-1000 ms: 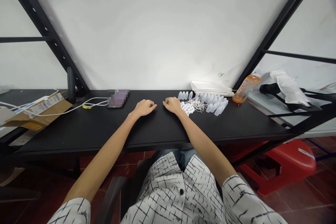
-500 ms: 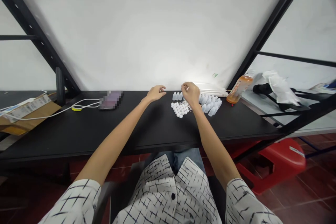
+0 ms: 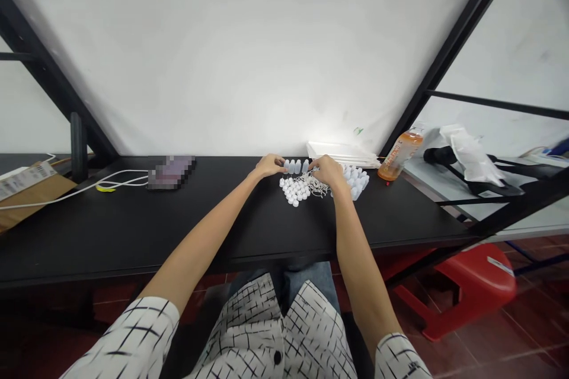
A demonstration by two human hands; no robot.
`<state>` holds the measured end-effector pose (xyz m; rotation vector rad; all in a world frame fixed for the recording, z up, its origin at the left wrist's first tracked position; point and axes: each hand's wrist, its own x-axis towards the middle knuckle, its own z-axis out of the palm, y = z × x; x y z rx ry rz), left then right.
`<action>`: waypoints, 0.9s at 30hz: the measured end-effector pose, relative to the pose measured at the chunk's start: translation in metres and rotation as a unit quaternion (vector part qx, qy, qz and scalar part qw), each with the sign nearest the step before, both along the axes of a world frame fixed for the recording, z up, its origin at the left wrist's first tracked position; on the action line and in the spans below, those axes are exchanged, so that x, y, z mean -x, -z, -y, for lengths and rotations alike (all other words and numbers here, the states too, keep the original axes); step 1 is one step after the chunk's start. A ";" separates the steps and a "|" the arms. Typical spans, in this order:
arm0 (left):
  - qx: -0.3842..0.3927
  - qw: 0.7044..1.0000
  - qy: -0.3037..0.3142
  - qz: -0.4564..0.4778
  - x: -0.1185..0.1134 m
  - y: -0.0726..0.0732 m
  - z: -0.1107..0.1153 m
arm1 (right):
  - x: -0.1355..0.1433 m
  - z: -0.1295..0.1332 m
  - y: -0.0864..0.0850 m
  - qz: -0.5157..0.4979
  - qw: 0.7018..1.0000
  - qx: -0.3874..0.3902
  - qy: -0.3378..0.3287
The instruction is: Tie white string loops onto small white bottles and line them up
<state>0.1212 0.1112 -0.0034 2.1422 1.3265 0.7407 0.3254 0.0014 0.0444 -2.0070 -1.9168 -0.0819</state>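
Note:
Several small translucent bottles (image 3: pixel 297 167) stand in a short row at the back of the black table. My left hand (image 3: pixel 270 165) is at the row's left end, fingers curved and apart, nearest the leftmost bottle. At the right end, my right hand (image 3: pixel 326 170) has its fingertips against or very close to the last bottle; whether it grips it cannot be made out. In front lies a pile of small white caps (image 3: pixel 294 190), with a tangle of pale thin strings (image 3: pixel 317 185) beside it. More translucent bottles (image 3: pixel 354 177) are grouped right of my right hand.
An orange drink bottle (image 3: pixel 400 154) leans at the right, near white flat sheets (image 3: pixel 342 153). A blurred phone (image 3: pixel 169 172), a white cable (image 3: pixel 120 180) and a cardboard box (image 3: pixel 38 192) are at the left. A red stool (image 3: pixel 480 278) stands below right.
My left hand has come right to the bottle row, and my right hand has lowered beside it. The row now shows more bottles between my hands. The view has shifted slightly.

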 end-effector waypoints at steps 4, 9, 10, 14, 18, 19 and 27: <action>-0.018 1.000 -0.014 0.000 -0.005 -0.001 0.013 | -0.002 0.000 0.001 -0.010 1.000 -0.023 0.007; -0.058 0.997 -0.055 0.014 0.001 -0.001 0.031 | -0.009 0.001 0.002 -0.092 0.991 -0.088 0.034; -0.067 0.996 -0.061 0.016 0.005 -0.002 0.035 | -0.010 0.000 0.003 -0.114 0.988 -0.101 0.036; -0.124 0.988 -0.090 0.009 0.030 -0.008 0.058 | -0.013 -0.010 0.007 -0.238 0.957 -0.165 0.007; -0.185 0.978 -0.089 -0.026 0.063 -0.014 0.089 | -0.006 -0.017 0.010 -0.370 0.907 -0.197 -0.047; -0.196 0.976 -0.087 -0.035 0.072 -0.015 0.095 | -0.004 -0.018 0.010 -0.380 0.902 -0.198 -0.049; -0.200 0.971 -0.121 -0.054 0.103 -0.013 0.103 | -0.006 -0.011 0.009 -0.227 0.957 -0.170 0.064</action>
